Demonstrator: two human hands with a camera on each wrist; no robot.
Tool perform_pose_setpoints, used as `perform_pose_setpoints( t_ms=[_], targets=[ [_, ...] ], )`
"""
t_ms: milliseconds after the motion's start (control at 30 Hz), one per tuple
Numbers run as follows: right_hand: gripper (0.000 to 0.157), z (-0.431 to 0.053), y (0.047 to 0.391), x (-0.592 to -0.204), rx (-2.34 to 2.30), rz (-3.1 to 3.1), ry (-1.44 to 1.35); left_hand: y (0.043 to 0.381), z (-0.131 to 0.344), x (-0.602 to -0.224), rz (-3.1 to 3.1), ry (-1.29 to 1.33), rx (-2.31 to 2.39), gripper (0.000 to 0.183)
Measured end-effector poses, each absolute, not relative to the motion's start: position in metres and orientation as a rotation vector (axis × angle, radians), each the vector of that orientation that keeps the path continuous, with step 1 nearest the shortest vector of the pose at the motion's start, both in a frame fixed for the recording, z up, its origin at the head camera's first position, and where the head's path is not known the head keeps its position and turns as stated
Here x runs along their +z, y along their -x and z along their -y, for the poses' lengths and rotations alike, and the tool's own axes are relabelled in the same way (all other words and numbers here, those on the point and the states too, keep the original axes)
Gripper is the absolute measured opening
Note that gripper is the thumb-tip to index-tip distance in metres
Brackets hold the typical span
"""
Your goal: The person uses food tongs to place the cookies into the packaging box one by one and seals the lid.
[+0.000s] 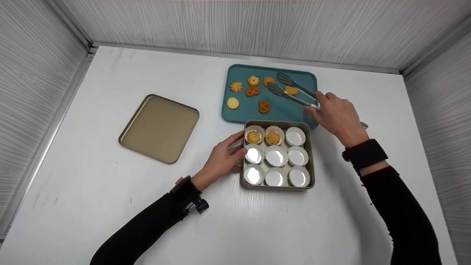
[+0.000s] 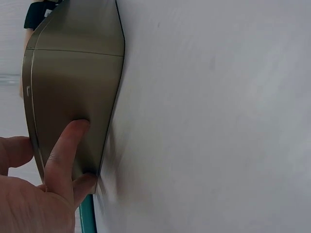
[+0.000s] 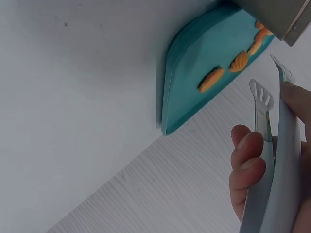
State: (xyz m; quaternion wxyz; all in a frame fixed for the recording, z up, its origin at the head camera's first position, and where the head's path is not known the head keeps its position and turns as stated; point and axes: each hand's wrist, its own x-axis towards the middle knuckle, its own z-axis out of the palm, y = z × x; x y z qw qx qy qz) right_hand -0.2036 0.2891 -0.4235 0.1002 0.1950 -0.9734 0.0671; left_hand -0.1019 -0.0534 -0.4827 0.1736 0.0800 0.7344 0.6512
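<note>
My left hand [image 1: 224, 158] holds the left wall of a square gold tin [image 1: 276, 187], thumb at the rim and fingers against the outer side [image 2: 73, 82]. Rows of white paper cups [image 1: 276, 156] fill the tin. A yellow cookie [image 1: 254, 137] and a golden round cookie [image 1: 273, 138] lie in two back-row cups. In my right hand [image 1: 340, 116] are tongs [image 1: 284, 78] with slotted heads, gripped over the teal tray [image 1: 283, 112]. The tongs' heads are spread apart, with nothing between them in the right wrist view. One orange-brown cookie [image 1: 291, 90] lies beside them.
Pretzel-shaped cookies [image 1: 264, 106], a pale round cookie [image 1: 233, 103] and a flower-shaped cookie [image 1: 236, 87] sit on the tray behind the tin. To the left lies a shallow gold lid [image 1: 165, 127] on the white table [image 1: 92, 165]. Panel walls [image 1: 235, 29] border the table.
</note>
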Motion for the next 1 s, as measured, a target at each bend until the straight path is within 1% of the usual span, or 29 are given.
perform_pose_setpoints(
  t_ms=[433,1000],
  targets=[
    [0.054,-0.272,0.235,-0.429,0.177,2.975,-0.536,0.102,0.055,-0.483,-2.071,-0.257,1.867,0.062],
    [0.053,-0.262,0.244,-0.436,0.211,3.023,-0.471,0.101,0.055,-0.482,-2.068,-0.267,1.868,0.063]
  ],
)
